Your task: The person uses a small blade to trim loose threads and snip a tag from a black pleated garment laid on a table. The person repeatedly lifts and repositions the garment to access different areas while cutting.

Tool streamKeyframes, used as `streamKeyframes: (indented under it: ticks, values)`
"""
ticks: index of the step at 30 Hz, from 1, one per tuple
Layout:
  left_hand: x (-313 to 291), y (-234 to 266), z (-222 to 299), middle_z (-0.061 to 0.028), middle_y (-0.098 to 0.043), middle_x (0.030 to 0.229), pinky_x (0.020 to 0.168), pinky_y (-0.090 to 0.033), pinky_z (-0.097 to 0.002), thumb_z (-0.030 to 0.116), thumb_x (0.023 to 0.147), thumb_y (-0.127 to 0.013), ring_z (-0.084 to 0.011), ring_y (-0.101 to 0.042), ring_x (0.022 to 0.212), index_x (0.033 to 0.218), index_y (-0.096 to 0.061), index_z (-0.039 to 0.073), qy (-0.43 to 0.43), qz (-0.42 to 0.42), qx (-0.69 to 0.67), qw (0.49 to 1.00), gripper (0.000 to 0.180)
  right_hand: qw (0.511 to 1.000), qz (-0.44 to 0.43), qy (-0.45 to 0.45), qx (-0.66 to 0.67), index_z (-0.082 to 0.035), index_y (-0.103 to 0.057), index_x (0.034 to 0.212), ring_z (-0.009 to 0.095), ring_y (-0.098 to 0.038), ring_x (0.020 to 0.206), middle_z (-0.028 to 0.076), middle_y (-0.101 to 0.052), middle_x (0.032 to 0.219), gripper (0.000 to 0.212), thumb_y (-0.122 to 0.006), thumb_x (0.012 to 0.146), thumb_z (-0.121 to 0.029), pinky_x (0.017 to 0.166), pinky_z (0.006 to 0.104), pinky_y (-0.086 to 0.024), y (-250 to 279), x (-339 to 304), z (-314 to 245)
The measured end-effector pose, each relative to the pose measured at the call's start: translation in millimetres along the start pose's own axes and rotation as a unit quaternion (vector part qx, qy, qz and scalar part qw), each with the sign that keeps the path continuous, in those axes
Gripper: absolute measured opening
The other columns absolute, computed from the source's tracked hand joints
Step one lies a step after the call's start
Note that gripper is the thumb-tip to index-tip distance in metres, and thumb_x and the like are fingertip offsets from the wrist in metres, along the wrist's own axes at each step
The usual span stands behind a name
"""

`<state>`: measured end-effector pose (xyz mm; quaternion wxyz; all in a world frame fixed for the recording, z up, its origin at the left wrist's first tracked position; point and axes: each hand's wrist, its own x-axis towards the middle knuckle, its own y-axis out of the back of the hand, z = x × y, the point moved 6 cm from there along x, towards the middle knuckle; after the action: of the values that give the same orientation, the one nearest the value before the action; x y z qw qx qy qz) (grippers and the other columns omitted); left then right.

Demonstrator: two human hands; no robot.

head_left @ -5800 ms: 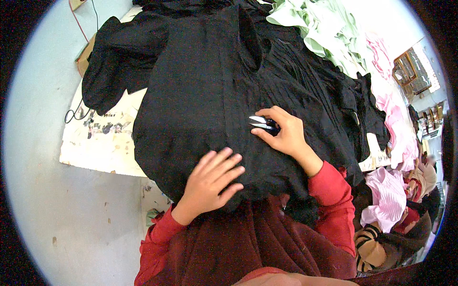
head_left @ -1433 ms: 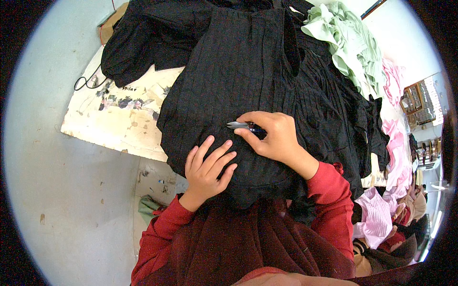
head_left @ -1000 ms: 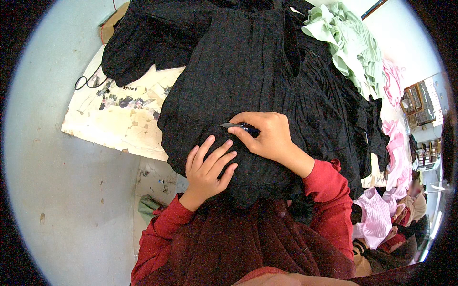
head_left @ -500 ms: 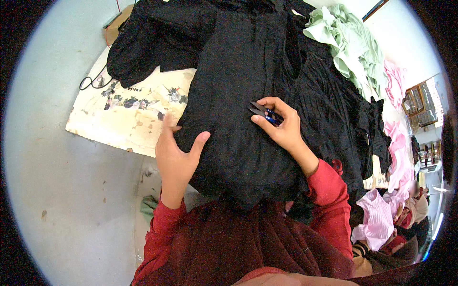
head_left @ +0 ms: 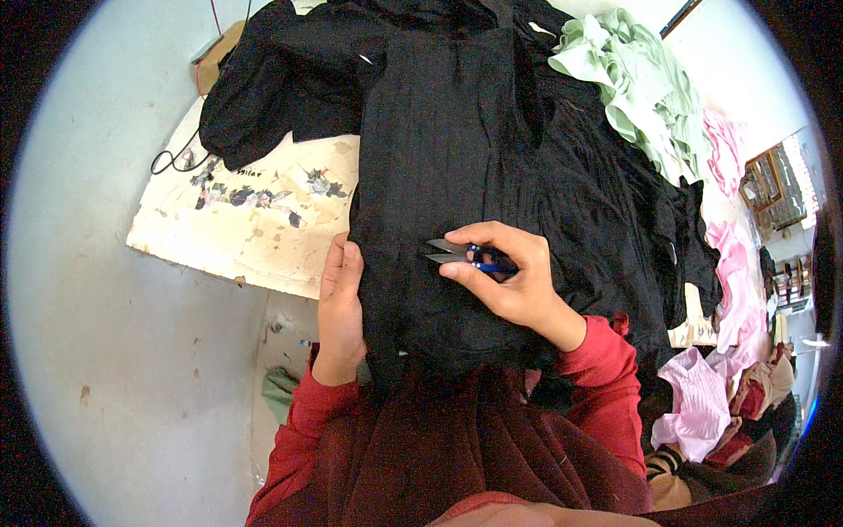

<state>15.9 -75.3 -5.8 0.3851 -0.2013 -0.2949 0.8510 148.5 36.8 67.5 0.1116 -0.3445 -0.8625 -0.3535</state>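
Observation:
A black garment (head_left: 430, 158) with fine lengthwise pleats or seams lies spread over the table and hangs down toward my lap. My right hand (head_left: 518, 268) holds thread snips (head_left: 487, 259) with blue handles between thumb and fingers. Their two dark blades point left, parted, just over the black cloth. At the cloth's left edge, my left hand (head_left: 341, 294) is closed with thumb and fingers pinching the fabric. Part of its fingers is hidden by the hand itself.
The worn, pale table top (head_left: 255, 211) with printed flowers shows at left. Beyond the black cloth lie a mint-green garment pile (head_left: 623, 88) and pink garments (head_left: 738, 272). A black cable (head_left: 176, 158) loops over the table's left edge. Another person in striped pink (head_left: 694, 404) is at right.
My left hand has gone from spread fingers to gripping the cloth's left edge. My right hand has moved nearer and slightly left with the snips, and the cloth has shifted a little.

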Motion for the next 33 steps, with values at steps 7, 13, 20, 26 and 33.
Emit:
streamKeyframes:
  ticks: [7, 13, 20, 26, 33]
  values:
    - [-0.8, -0.4, -13.9, -0.0072, -0.057, 0.124, 0.095, -0.046, -0.0303, 0.028, 0.104, -0.039, -0.0153, -0.056, 0.11, 0.128, -0.049, 0.004, 0.035, -0.019, -0.019, 0.999, 0.035, 0.999, 0.034, 0.029, -0.02, -0.006, -0.07, 0.094, 0.019, -0.07, 0.071, 0.008, -0.072, 0.086, 0.023, -0.078, 0.077, -0.019, 0.062, 0.0278, -0.053, -3.3, 0.8, -2.8]
    - [-1.8, 4.7, -23.6, -0.0116, -0.054, 0.13, 0.099, -0.044, -0.0322, 0.031, 0.104, -0.039, -0.0191, -0.055, 0.115, 0.136, -0.043, 0.0, 0.073, -0.015, -0.03, 0.997, 0.045, 0.999, 0.043, 0.018, -0.009, -0.007, -0.071, 0.091, 0.018, -0.069, 0.068, 0.008, -0.071, 0.081, 0.02, -0.077, 0.078, -0.02, 0.061, 0.028, -0.052, -7.4, -3.0, 6.7]
    - [-3.5, 5.7, -23.0, -0.0105, -0.054, 0.129, 0.098, -0.044, -0.0312, 0.032, 0.103, -0.04, -0.0176, -0.055, 0.113, 0.134, -0.044, 0.0, 0.07, 0.021, 0.004, 0.997, 0.045, 0.999, 0.033, -0.029, 0.003, -0.007, -0.071, 0.09, 0.016, -0.069, 0.067, 0.008, -0.071, 0.079, 0.018, -0.076, 0.078, -0.02, 0.059, 0.0269, -0.051, -3.2, -4.0, 7.7]
    - [-11.0, -11.7, -7.4, -0.0044, -0.059, 0.112, 0.091, -0.045, -0.0267, 0.029, 0.104, -0.04, -0.0114, -0.056, 0.101, 0.119, -0.051, 0.006, 0.003, -0.013, 0.04, 0.999, 0.03, 0.998, 0.04, 0.048, -0.022, -0.007, -0.07, 0.091, 0.019, -0.068, 0.065, 0.008, -0.071, 0.081, 0.02, -0.077, 0.077, -0.019, 0.057, 0.0279, -0.051, 1.8, 1.8, -14.7]
    - [-12.1, -9.5, -14.5, -0.0012, -0.059, 0.109, 0.088, -0.046, -0.0246, 0.024, 0.104, -0.041, -0.0081, -0.055, 0.098, 0.115, -0.052, 0.007, -0.017, -0.031, -0.001, 0.999, 0.023, 0.992, 0.009, 0.068, -0.102, -0.003, -0.07, 0.09, 0.022, -0.069, 0.069, 0.011, -0.071, 0.084, 0.02, -0.077, 0.075, -0.013, 0.061, 0.028, -0.052, 2.6, 2.7, -25.5]
